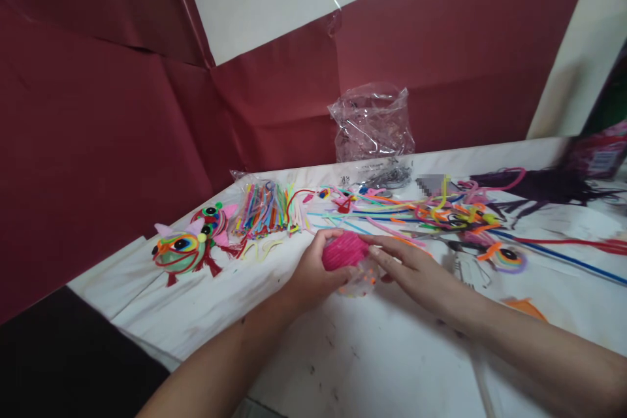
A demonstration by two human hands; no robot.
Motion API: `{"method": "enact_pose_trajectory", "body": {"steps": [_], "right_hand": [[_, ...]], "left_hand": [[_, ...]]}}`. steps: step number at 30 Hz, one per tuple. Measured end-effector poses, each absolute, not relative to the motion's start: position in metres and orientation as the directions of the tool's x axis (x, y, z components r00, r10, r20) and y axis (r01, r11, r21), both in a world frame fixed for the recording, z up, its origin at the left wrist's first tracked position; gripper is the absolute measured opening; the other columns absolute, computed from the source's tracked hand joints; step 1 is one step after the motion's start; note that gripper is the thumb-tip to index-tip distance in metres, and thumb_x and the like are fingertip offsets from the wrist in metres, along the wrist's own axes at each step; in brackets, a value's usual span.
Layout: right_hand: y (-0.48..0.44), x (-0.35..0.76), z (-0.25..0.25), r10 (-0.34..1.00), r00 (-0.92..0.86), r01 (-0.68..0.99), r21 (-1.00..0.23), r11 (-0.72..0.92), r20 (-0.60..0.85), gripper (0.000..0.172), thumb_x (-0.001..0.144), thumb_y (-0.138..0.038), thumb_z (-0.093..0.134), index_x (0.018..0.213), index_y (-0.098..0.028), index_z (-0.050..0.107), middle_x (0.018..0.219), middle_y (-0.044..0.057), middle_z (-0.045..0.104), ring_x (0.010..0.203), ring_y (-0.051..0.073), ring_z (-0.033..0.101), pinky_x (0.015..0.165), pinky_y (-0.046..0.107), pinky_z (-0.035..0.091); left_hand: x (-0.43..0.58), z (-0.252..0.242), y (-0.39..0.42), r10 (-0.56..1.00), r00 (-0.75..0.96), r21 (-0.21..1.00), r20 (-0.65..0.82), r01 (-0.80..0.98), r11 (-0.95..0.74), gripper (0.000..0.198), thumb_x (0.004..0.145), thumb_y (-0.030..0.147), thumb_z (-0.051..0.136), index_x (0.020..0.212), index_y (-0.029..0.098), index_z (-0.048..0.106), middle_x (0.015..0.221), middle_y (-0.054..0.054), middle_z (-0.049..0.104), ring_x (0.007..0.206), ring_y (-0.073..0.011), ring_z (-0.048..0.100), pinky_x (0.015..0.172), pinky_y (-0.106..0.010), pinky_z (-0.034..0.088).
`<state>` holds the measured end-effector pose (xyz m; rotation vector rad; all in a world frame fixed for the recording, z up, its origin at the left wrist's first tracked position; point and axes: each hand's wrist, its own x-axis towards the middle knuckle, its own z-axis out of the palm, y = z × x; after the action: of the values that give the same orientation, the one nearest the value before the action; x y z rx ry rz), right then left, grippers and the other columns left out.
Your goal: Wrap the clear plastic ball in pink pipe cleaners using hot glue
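My left hand (313, 271) curls round a ball wrapped in pink pipe cleaner (344, 251) and holds it just above the white table (372, 353). From the right, my right hand (409, 268) has its fingers closed on the same ball, its fingertips on the pink wrapping. The lower part of the ball looks clear and unwrapped. Loose pipe cleaners in many colours (421, 212) are spread out just beyond both hands.
Two finished pipe-cleaner creatures with big eyes (189, 241) sit at the table's left corner. A packet of coloured pipe cleaners (267, 209) lies behind them. A crumpled clear plastic bag (372, 124) stands against the dark red wall. A small eye piece (509, 258) lies right.
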<state>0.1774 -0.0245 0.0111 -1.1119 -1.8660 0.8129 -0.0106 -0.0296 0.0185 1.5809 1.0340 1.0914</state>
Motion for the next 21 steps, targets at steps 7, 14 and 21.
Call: {"method": "enact_pose_trajectory", "body": {"steps": [7,14,21], "right_hand": [[-0.026,0.174,0.003,0.862,-0.316,0.450,-0.737,0.504,0.397,0.045,0.089,-0.046,0.041,0.121,-0.022,0.063,0.122,0.011,0.065,0.103,0.027,0.065,0.081,0.041,0.056],[-0.033,0.173,0.003,0.844,-0.369,0.488,-0.691,0.533,0.390,0.056,0.080,-0.039,0.053,0.131,-0.017,0.053,0.124,0.015,0.061,0.099,0.029,0.065,0.082,0.046,0.054],[-0.031,0.174,-0.006,0.856,-0.378,0.457,-0.733,0.504,0.352,0.063,0.074,-0.028,0.059,0.135,-0.020,0.045,0.110,0.012,0.067,0.079,0.023,0.068,0.062,0.036,0.056]], "left_hand": [[-0.009,0.020,-0.032,0.957,0.231,0.971,0.176,0.120,-0.207,0.057,0.058,0.028,0.077,0.105,0.020,0.047,0.095,-0.003,0.058,0.081,-0.0182,0.058,0.068,-0.028,0.047],[-0.011,0.017,-0.030,0.957,0.225,0.973,0.184,0.099,-0.210,0.056,0.057,0.032,0.080,0.102,0.020,0.049,0.095,-0.001,0.058,0.078,-0.0166,0.057,0.068,-0.027,0.047],[-0.019,0.011,-0.025,0.940,0.293,0.980,0.178,0.029,-0.195,0.062,0.076,0.066,0.055,0.113,0.017,0.052,0.103,-0.008,0.062,0.089,-0.0208,0.060,0.075,-0.031,0.047]]}}
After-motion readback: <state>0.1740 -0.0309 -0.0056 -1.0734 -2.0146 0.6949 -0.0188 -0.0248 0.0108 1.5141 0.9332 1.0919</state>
